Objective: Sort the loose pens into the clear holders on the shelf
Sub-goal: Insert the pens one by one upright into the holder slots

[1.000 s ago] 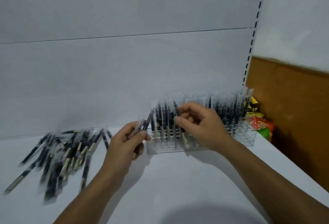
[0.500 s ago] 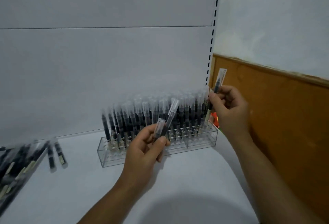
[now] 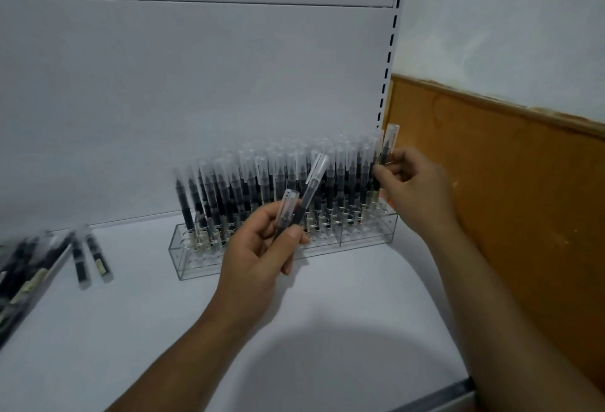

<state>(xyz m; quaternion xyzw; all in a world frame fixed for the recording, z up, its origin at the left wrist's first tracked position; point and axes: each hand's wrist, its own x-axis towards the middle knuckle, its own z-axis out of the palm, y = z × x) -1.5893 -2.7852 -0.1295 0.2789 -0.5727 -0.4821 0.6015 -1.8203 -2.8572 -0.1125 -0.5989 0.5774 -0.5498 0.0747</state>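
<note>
white shop shelf against a two-tone wall

the shelf is a plain white board with a grey metal front edge at the lower right. behind it stand pale grey back panels with a thin seam across near the top. a white slotted upright ends them on the right. beyond it the wall is white plaster above an orange-brown wood panel. a soft round shadow lies on the board.
</note>
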